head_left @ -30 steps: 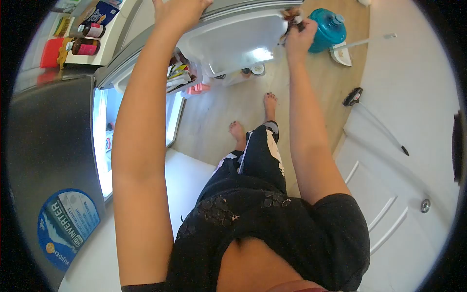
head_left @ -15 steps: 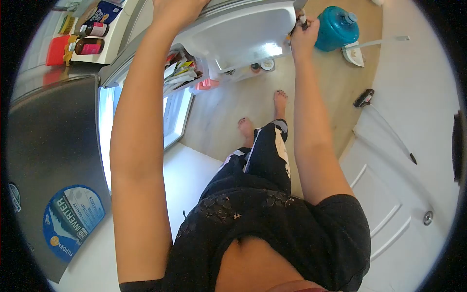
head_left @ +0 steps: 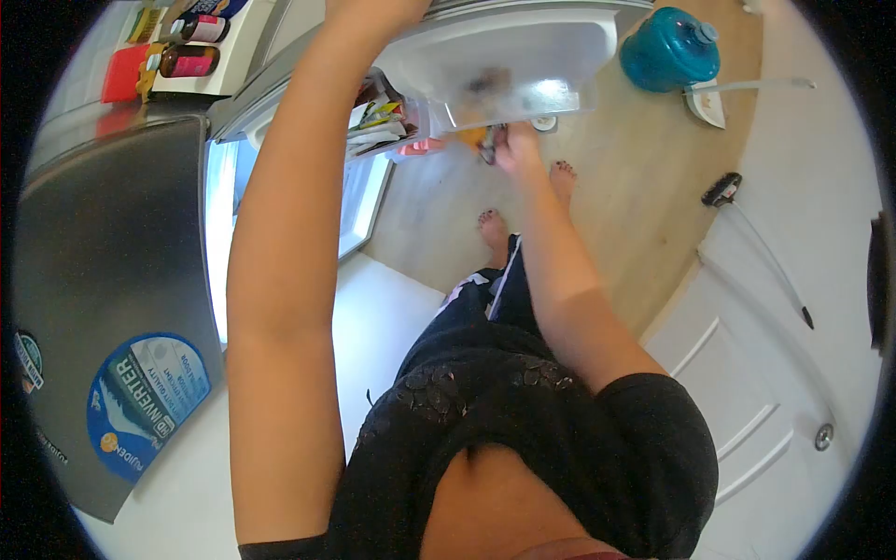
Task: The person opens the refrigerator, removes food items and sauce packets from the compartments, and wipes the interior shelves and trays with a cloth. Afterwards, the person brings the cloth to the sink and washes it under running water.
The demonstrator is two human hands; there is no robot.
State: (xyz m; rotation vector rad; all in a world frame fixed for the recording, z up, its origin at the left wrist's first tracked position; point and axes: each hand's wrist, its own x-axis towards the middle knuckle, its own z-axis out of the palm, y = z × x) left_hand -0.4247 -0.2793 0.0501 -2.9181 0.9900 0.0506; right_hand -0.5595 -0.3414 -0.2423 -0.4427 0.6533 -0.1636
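Observation:
My left hand (head_left: 387,11) is at the top edge of the view by the upper edge of the opened fridge door (head_left: 457,23). Its fingers are out of frame. Below the white translucent door bin (head_left: 495,65), my right hand (head_left: 519,145) is closed around a small blurred orange-and-dark item (head_left: 476,140) whose kind I cannot make out. Sachets and packets (head_left: 381,126) fill a clear door compartment left of it. A dark blurred shape shows through the white bin's wall.
A large blue water jug (head_left: 670,51) stands on the floor at upper right, beside a white dustpan (head_left: 707,105). A long-handled brush (head_left: 723,189) leans by the white door (head_left: 737,411). Bottles (head_left: 189,63) sit on a white surface at upper left, near the grey fridge (head_left: 112,233).
My right hand has moved left and down from the bin's right end to below the bin. An orange item now shows at its fingers. My left hand stays by the door edge.

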